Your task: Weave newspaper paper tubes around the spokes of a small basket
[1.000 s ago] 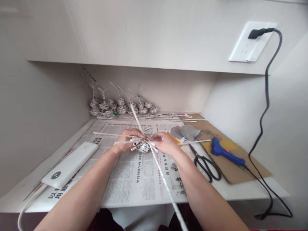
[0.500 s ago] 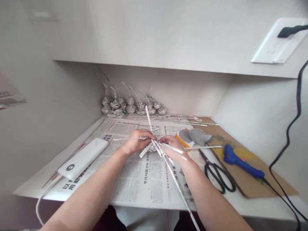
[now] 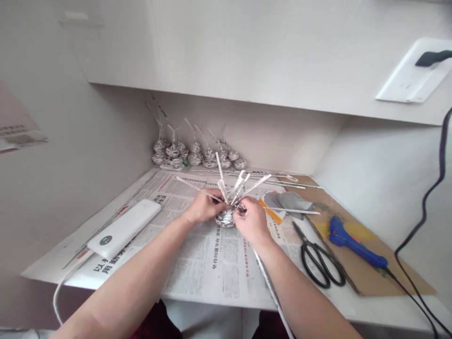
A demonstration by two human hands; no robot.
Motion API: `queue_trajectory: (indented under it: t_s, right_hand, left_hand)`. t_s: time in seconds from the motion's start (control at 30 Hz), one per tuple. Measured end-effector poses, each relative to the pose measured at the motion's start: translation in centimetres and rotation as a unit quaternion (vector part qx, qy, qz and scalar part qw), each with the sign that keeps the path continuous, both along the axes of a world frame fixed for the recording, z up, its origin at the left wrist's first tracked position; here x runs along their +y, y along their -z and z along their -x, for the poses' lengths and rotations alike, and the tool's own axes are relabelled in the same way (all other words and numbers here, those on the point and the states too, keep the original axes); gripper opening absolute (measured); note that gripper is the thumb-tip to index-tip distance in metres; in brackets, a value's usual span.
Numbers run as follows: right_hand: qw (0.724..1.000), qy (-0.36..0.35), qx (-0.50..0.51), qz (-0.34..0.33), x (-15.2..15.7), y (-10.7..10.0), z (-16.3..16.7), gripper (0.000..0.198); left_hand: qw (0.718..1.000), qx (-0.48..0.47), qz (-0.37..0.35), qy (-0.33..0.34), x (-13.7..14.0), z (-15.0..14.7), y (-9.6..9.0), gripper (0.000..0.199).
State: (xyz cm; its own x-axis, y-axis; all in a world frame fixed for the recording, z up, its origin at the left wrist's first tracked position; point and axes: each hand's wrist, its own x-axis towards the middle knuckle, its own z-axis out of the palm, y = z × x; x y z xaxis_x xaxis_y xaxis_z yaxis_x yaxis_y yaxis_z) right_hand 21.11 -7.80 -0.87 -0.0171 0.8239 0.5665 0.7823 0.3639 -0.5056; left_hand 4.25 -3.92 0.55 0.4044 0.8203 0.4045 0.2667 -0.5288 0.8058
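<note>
A small round woven newspaper piece is held between my hands over the newspaper-covered table. Rolled paper sticks fan up and outward from its top. My left hand grips its upper left edge, thumb and fingers pinched together at the sticks. My right hand curls around its right side, fingertips closed at the top by the sticks. One long paper strip runs from under my right hand down past the table's front edge. The exact spot each fingertip pinches is partly hidden.
Several gourd-shaped woven pieces stand along the back. A white power bank with a cable lies left. Black scissors, a blue glue gun on cardboard, and a grey cloth lie right. Thin paper rods lie behind.
The woven piece has turned, so its side now shows and the sticks that pointed toward me point up and away. My right hand has moved round to its right side.
</note>
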Motion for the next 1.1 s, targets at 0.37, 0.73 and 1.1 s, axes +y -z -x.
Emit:
queue_trajectory:
  t_s: [0.37,0.73,1.1]
  right_hand:
    - [0.997,-0.042,-0.052,-0.049,0.0,-0.2,-0.1,0.016]
    - [0.979,0.095,-0.116,-0.138,-0.1,-1.5,-2.2,0.021]
    - [0.98,-0.04,-0.099,-0.168,-0.9,-1.6,-0.3,0.026]
  left_hand:
    - [0.996,-0.063,0.062,0.026,0.7,0.2,0.5,0.021]
    - [0.961,-0.202,0.051,-0.183,3.1,1.9,0.8,0.03]
    - [0.954,-0.245,0.144,-0.095,2.4,1.0,0.8,0.032]
